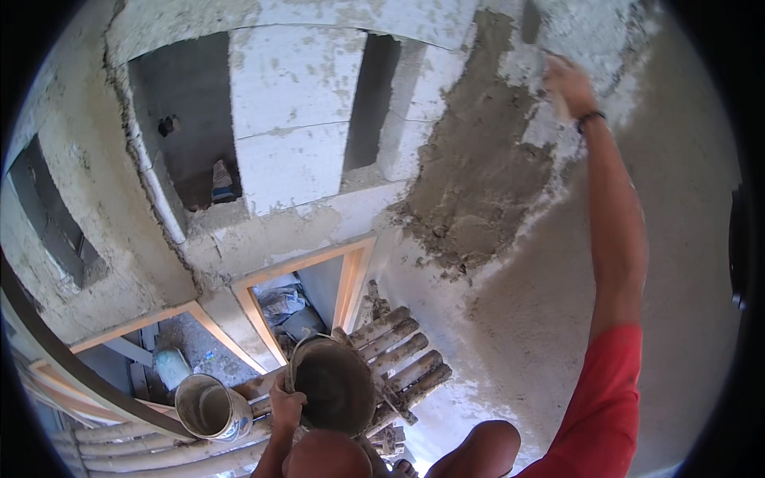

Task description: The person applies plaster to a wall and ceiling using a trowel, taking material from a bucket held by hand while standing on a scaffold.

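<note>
At the lower middle, my left hand (287, 405) is closed on the rim of a dark mortar bucket (333, 386), close to my knee. Its inside looks dark, with grey smears. High on the right my right arm is stretched up to the wall, where my right hand (569, 89) is closed round a trowel (531, 22); the grey blade shows beyond the fingers, and the handle is mostly hidden. Left of this hand, a broad patch of wet grey mortar (486, 151) covers the wall, rough along its lower edge.
A second, pale bucket (209, 410) stands left of the dark one. Below me is a scaffold of rough wooden poles (398, 346). White block wall (295, 111) with openings rises on the left, above a wooden door frame (351, 279). Smooth grey wall (677, 239) lies right.
</note>
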Motion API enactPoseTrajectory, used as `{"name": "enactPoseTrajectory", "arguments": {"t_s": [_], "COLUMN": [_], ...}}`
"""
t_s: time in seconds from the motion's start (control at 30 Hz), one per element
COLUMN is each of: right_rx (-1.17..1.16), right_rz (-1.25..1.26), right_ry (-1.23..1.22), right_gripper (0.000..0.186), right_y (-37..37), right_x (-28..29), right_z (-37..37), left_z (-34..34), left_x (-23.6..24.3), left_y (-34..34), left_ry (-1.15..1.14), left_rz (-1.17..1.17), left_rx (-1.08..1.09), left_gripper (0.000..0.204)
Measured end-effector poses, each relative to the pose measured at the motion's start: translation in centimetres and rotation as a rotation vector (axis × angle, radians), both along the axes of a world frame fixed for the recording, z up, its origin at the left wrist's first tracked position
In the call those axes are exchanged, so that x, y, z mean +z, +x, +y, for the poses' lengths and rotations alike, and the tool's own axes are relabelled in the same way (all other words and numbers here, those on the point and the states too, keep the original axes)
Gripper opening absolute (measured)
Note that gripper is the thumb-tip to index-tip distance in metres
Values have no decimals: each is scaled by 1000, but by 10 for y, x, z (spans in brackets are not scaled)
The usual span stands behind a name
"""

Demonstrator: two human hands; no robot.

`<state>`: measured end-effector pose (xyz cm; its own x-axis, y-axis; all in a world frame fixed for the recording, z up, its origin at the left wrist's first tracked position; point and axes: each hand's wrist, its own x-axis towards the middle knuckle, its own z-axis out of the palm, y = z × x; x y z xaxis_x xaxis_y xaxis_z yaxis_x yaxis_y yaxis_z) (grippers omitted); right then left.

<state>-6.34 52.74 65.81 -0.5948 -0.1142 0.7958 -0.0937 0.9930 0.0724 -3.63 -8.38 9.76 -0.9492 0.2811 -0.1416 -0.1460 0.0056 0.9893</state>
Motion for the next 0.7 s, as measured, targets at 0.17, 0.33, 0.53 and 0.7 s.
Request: {"name": "enactPoseTrajectory", "arguments": {"t_s": [0.17,0.33,0.53,0.7], "right_rx": [-100,-395,38,-45], "right_rz": [-140,-789,-1605,-1217], "right_ry": [-814,-983,-341,155], "right_gripper": [47,75,38,35], "right_y": [22,75,123,101], "right_x": [-41,-195,-373,-410], "right_z": [-74,-196,-263,-300], "left_z": [-7,0,36,59], "left_x": [3,-4,8,49], "left_y": [4,-4,-7,-15], "left_ry": [26,30,150,129], "left_rz": [-18,-62,-102,-25], "left_rx": [120,101,56,-35], "left_gripper": [58,56,53,54]}}
